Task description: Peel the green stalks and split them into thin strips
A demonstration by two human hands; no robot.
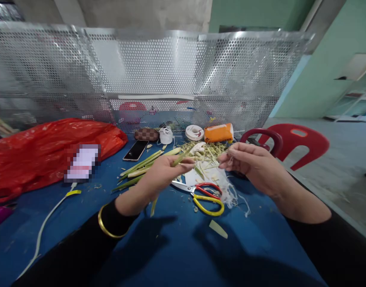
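My left hand (163, 173) is closed around a green plant stalk (179, 159), whose end sticks out past the thumb. Opposite it, my right hand (254, 163) pinches a thin pale thread (229, 153) between thumb and fingertips. Several long green stalks (142, 164) lie behind my left wrist. Below and between the hands, scissors (207, 199) with red and yellow handles rest on the blue table. A loose bundle of white thread (230, 195) lies under my right hand, beside a white sheet (211, 175) strewn with plant trimmings (212, 151).
Along the back stand a checked case (146, 134), a white thread spool (166, 136), a ribbon roll (194, 132) and an orange packet (218, 132). A dark phone (136, 150), a charging phone (83, 163) and a red plastic bag (51, 155) are left. A red chair (314, 139) stands right.
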